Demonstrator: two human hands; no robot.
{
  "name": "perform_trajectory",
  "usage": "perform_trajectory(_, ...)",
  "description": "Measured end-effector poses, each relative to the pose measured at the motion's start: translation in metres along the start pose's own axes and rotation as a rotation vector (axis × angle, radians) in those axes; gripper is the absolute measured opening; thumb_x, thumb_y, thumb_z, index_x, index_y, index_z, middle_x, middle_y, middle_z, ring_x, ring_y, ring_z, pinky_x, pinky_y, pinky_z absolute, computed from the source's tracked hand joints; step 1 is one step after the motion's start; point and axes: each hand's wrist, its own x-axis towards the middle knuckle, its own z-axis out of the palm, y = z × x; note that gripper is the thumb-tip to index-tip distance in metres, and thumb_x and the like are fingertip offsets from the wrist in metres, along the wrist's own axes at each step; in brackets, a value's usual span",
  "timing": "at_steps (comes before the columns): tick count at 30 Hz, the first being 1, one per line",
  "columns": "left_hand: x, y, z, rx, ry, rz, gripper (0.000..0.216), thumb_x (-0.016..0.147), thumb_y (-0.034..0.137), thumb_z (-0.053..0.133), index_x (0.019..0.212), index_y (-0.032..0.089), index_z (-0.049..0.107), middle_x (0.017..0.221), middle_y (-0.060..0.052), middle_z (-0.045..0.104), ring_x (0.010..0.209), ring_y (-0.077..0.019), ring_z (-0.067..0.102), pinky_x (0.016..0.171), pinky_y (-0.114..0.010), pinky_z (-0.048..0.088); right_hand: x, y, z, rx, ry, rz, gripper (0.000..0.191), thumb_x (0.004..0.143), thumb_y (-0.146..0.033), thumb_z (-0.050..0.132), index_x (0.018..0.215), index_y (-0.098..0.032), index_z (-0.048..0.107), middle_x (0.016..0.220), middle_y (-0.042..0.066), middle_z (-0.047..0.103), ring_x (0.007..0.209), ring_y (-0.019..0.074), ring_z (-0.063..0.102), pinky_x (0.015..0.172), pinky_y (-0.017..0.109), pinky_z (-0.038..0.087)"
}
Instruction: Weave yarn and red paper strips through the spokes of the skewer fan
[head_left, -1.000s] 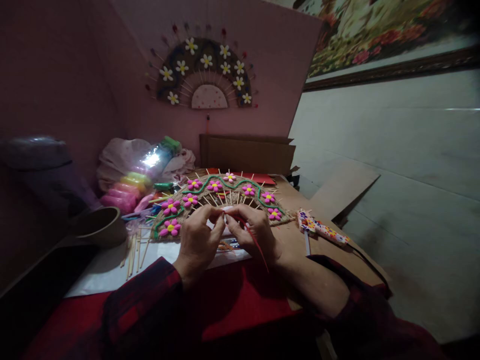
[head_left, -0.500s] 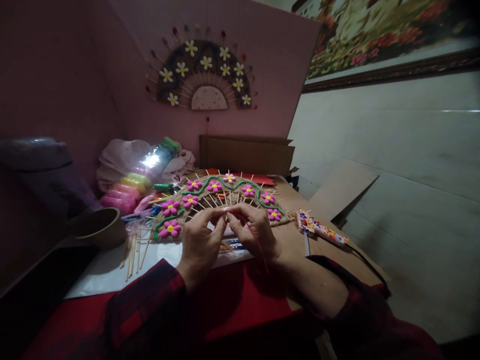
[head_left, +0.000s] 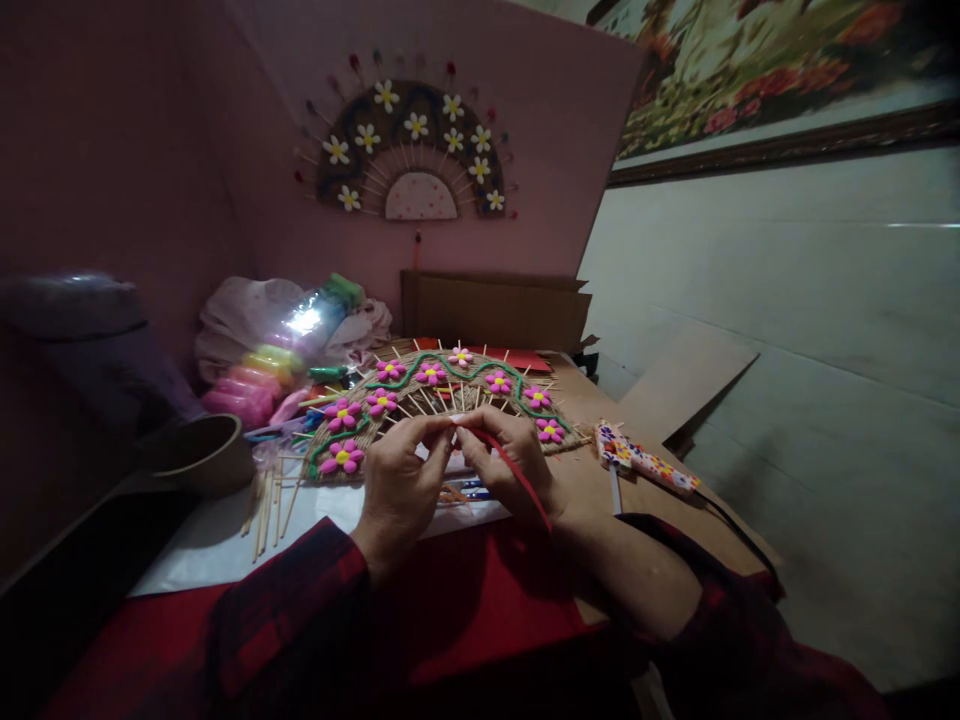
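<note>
My left hand (head_left: 401, 485) and my right hand (head_left: 514, 465) meet fingertip to fingertip, each closed in a pinch. Between them runs a narrow red paper strip (head_left: 523, 482), whose free end trails down over my right wrist. Just behind my hands lies a fan-shaped twine-covered piece (head_left: 480, 372) with pink flowers, a green wavy line and thin wooden sticks. Beneath my fingers, blue and orange items (head_left: 474, 490) are partly hidden.
A flower-patterned glue gun (head_left: 645, 462) lies on cardboard at the right. Loose wooden sticks (head_left: 264, 510), a round cup (head_left: 199, 455) and packs of coloured clay (head_left: 255, 375) are at the left. A finished fan (head_left: 411, 150) hangs on the pink board behind.
The red strip has turned, so its broad face now shows where it looked thin as a thread. Both hands stay in almost the same place.
</note>
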Motion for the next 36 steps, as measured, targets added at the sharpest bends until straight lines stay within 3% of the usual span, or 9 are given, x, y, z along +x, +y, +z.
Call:
perform_trajectory(12, 0.0037, 0.0049, -0.0025, -0.085, -0.061, -0.064, 0.010, 0.081, 0.024, 0.059, 0.081, 0.017, 0.066, 0.073, -0.001, 0.068, 0.065, -0.0135, 0.063, 0.056, -0.023, 0.048, -0.0004, 0.0005, -0.0013, -0.018, 0.011, -0.020, 0.011, 0.082, -0.015, 0.052, 0.083, -0.017, 0.062, 0.068, -0.001, 0.058, 0.060, 0.0104, 0.053, 0.056, 0.021, 0.042)
perform_trajectory(36, 0.0020, 0.0014, -0.0024, -0.152, -0.047, -0.085, 0.008, 0.081, 0.024, 0.059, 0.079, 0.018, 0.064, 0.066, 0.000, 0.066, 0.060, -0.0134, 0.064, 0.054, -0.024, 0.052, -0.0011, -0.0008, -0.0010, 0.001, 0.018, -0.061, 0.010, 0.081, -0.014, 0.053, 0.082, -0.016, 0.062, 0.069, 0.000, 0.064, 0.060, 0.0107, 0.058, 0.057, 0.021, 0.044)
